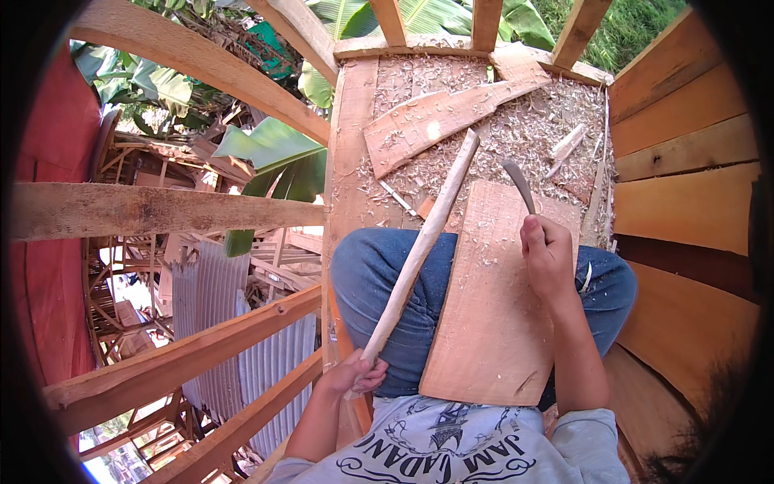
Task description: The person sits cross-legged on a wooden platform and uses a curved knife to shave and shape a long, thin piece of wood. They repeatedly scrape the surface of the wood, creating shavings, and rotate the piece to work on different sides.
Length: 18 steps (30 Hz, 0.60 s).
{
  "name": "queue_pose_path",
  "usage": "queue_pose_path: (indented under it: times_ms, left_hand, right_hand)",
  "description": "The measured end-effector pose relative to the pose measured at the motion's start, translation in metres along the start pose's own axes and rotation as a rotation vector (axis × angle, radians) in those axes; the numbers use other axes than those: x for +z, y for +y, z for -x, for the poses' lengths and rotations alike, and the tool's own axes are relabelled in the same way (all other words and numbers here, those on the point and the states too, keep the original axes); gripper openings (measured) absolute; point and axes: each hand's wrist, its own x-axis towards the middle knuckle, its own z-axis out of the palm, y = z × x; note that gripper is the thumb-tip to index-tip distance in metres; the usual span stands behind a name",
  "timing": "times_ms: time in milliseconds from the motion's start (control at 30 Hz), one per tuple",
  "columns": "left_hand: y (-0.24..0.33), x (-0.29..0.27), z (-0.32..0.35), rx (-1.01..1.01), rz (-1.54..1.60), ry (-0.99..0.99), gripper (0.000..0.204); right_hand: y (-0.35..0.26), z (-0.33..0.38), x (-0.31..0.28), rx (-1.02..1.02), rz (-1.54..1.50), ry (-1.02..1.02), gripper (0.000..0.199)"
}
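Observation:
My left hand is wrapped round the lower end of a long pale wooden stick, which slants up and to the right over my left thigh. In my closed right hand is a carving knife with a curved grey blade; its handle is hidden in my fist. Blade and stick are apart. A flat wooden board lies across my lap, below the right hand, with a few shavings on it.
Wood shavings cover much of the plank floor ahead, around a long cut plank piece and a small split piece. Wooden rails run along the left side. A plank wall stands on the right. Corrugated metal sheets lie below the rails.

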Motion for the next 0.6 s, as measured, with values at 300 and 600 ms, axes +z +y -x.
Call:
queue_pose_path:
  times_ms: [300, 600]
  left_hand:
    - [0.027, 0.038, -0.003, -0.174, -0.063, -0.311, 0.062]
    - [0.052, 0.085, -0.028, -0.213, -0.35, -0.404, 0.072]
  right_hand:
    - [-0.032, 0.063, -0.026, 0.167, -0.487, -0.051, 0.043]
    - [-0.053, 0.09, -0.05, 0.056, -0.582, 0.002, 0.019]
